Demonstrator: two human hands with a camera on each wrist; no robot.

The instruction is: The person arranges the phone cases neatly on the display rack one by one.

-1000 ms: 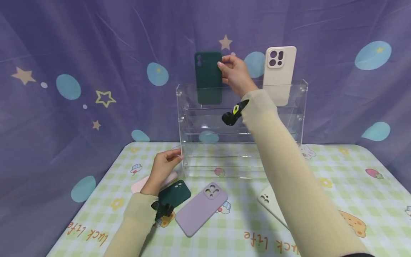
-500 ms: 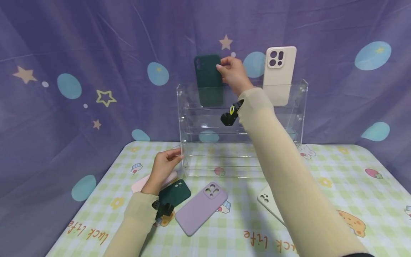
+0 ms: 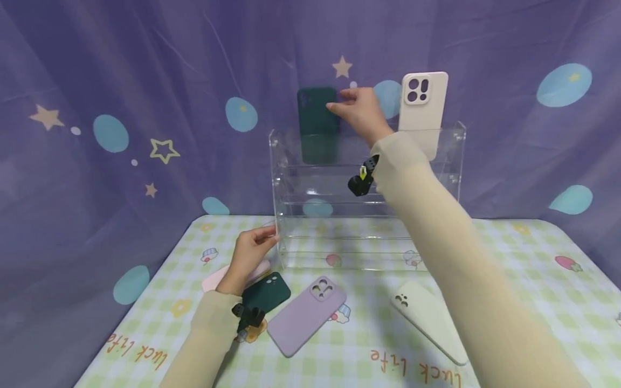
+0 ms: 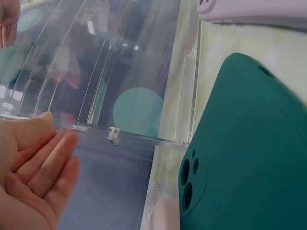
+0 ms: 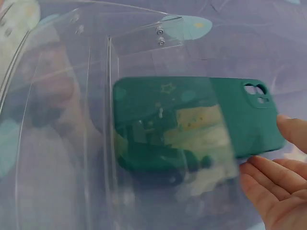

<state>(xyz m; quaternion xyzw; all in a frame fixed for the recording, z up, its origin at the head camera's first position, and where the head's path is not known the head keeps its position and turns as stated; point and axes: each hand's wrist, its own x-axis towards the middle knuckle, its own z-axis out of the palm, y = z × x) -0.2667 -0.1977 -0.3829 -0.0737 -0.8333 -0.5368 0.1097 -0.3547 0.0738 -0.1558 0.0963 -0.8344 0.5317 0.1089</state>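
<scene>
A clear tiered acrylic display stand (image 3: 373, 183) stands upright on the table. A dark green phone case (image 3: 317, 126) leans upright in its top tier, left of a cream phone case (image 3: 424, 105). My right hand (image 3: 361, 110) is at the green case's right edge, fingers parted; the right wrist view shows thumb (image 5: 293, 130) and fingers spread beside the camera-hole end. Down at the stand's lower left side, my left hand (image 3: 251, 248) holds the panel edge between thumb (image 4: 33, 129) and fingers.
On the table lie a lilac phone case (image 3: 308, 318), a second dark green case (image 3: 267, 293), a pink case (image 3: 218, 277) partly under the left wrist, and an off-white case (image 3: 429, 318) beside the right forearm. A purple patterned curtain (image 3: 160, 64) hangs behind the stand.
The dark green case has come down slightly into the top tier. My right hand has loosened from it and shifted a little right. The left hand stays at the stand's side.
</scene>
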